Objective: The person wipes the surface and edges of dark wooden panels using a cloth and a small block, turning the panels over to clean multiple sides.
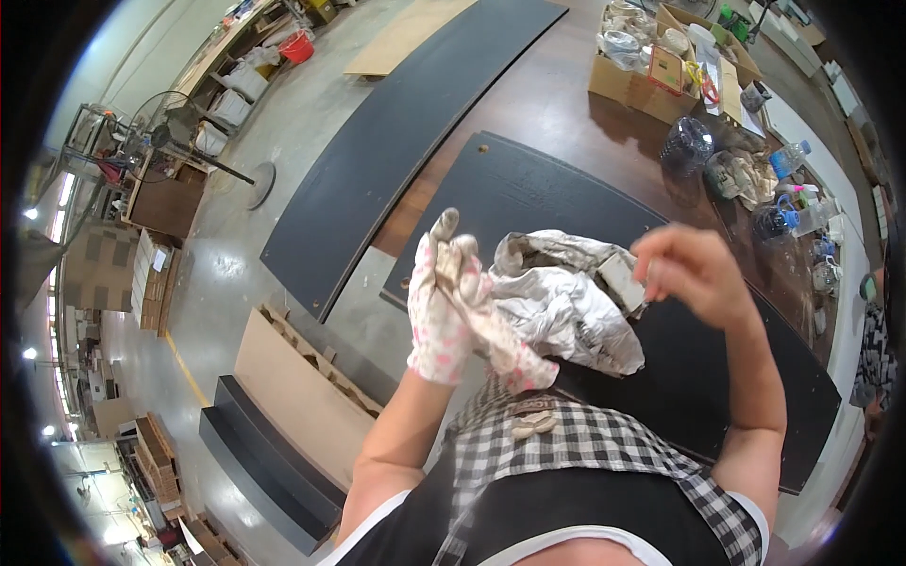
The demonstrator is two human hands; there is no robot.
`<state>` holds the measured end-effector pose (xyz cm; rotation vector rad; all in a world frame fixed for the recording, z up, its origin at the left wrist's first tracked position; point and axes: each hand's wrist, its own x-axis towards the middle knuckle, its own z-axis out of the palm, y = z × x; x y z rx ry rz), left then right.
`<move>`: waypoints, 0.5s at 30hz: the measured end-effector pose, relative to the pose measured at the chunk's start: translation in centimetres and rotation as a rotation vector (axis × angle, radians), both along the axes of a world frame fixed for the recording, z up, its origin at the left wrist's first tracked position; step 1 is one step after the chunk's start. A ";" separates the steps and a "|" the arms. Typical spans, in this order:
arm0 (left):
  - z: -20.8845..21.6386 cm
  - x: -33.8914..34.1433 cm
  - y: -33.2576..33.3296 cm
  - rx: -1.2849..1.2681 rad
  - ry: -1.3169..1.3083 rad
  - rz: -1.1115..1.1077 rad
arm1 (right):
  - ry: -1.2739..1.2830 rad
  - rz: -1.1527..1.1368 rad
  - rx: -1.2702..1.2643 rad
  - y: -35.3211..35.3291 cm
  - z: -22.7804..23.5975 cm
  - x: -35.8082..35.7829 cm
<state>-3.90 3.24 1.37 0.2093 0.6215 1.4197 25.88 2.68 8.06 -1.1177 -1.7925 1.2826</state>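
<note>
Your gloved left hand [436,325] grips the loose glove [498,332] beside the cloth [566,311], likely light and floppy, best taken by its cuff; your bare right hand [696,274] looks empty, fingers loosely curled.

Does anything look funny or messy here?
Yes: the left hand wears a pink-spotted glove, but the right hand is bare, so they don't match. Also, the white cloth on the dark board is crumpled and stained, so it looks messy.

Gloved left hand [442,316] upright; bare right hand [696,275] raised, loosely curled
</note>
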 end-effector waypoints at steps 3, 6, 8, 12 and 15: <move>-0.3 -1.7 0.7 0.154 -0.170 0.026 | -0.125 0.116 0.115 -4.4 0.0 -2.5; -1.0 -2.9 1.6 0.226 -0.250 0.054 | -0.035 -0.026 -0.412 -8.6 0.2 -4.7; -1.1 -2.9 1.8 0.207 -0.277 0.054 | 0.053 -0.177 -0.491 -9.7 -0.8 -6.4; -0.6 -1.6 1.4 0.255 -0.264 0.012 | 0.234 -0.248 -0.590 -10.3 -2.8 -10.2; -0.4 0.1 0.2 0.276 -0.131 0.068 | 0.423 -0.389 -0.376 -10.0 -5.0 -11.2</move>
